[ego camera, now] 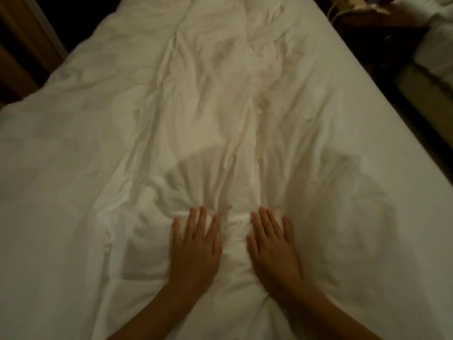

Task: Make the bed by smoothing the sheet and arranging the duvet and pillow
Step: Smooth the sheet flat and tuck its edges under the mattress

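Low in the centre of the frame, two bare forearms reach up from the bottom edge. The left hand (196, 244) and right hand (272, 244) lie palm-down, side by side but apart, with fingers straight and slightly spread, pressing flat on a rumpled white duvet (220, 114). Fabric bunches into a ridge between them. The duvet fills most of the frame. More white bedding (435, 47) shows at the upper right edge.
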Motion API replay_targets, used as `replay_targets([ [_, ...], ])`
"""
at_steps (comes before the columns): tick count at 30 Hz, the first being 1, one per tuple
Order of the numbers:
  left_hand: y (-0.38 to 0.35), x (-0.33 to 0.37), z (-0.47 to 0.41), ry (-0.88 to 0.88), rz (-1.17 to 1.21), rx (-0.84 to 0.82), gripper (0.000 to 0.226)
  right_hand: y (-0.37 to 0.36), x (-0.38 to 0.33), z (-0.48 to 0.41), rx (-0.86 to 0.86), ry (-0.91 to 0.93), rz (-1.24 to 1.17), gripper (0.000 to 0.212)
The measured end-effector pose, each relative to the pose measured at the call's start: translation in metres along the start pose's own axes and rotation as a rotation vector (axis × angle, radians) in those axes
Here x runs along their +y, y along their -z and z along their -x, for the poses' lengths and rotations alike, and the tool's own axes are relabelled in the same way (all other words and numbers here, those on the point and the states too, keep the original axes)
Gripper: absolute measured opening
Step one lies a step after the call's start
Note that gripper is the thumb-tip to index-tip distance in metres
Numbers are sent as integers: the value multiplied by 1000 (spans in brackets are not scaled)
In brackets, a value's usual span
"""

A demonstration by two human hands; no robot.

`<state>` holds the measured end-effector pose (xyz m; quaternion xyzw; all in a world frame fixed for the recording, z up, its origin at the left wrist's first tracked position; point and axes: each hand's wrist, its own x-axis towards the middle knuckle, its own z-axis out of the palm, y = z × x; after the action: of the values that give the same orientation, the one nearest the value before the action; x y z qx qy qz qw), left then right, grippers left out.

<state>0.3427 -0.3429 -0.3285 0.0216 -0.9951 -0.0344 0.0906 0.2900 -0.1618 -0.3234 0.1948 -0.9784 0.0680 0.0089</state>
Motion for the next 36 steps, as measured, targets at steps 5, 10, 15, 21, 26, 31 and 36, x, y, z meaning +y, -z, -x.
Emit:
replay_targets([
  [5, 36, 4, -72, 17, 160, 191, 46, 27, 5, -53, 130, 12, -65, 52],
  [10, 61, -1, -209, 161, 131, 77, 54, 59, 19, -161, 115, -45, -64, 60],
  [15, 51, -18, -307, 288, 50, -124, 52, 80, 40, -256, 12, -13, -6, 64],
  [21, 35, -19, -366, 289, -7, -267, 54, 74, 52, -353, -56, 15, 41, 56],
  [26, 19, -29, -423, 286, 41, -255, 53, 72, 69, -413, -86, -14, 53, 55],
  [31, 4, -38, -482, 297, 48, -242, 54, 69, 82, -461, -96, -46, 63, 55],
  [36, -27, -39, -523, 332, 79, -268, 59, 48, 96, -505, -123, -97, 35, 62],
])
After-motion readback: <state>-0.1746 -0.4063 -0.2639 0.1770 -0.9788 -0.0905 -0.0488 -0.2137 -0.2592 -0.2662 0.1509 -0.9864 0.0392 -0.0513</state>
